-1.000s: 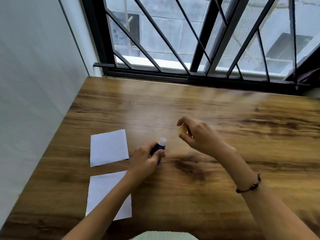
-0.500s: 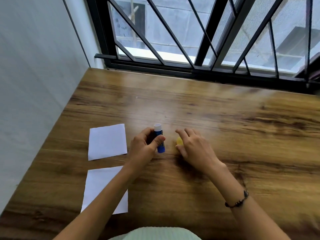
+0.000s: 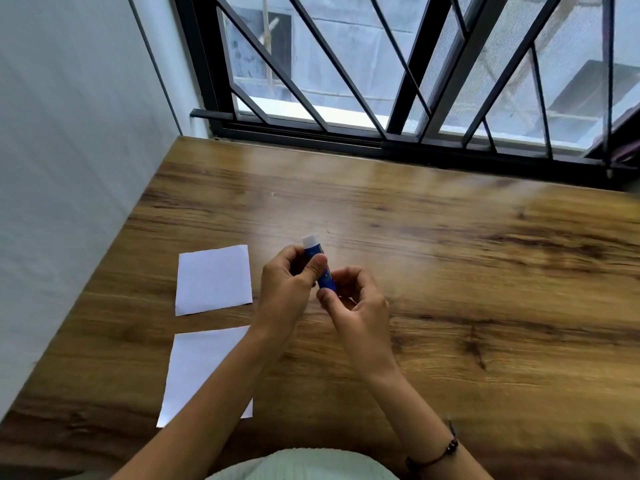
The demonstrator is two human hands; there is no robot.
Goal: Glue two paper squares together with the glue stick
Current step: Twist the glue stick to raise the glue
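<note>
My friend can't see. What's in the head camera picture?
Two hands hold an uncapped blue glue stick above a wooden table: left hand around it, right hand at its base. Two white paper squares lie apart at left.

Glue stick (image 3: 320, 268) in both hands

Right hand (image 3: 360, 306) off table, now at base of glue stick (image 3: 320, 266); yellow cap gone from view; left hand (image 3: 287, 289) raises stick.

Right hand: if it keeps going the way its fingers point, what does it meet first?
Likely the base of the glue stick, held in the left hand. The right hand fingers already curl at it; contact unclear.
</note>
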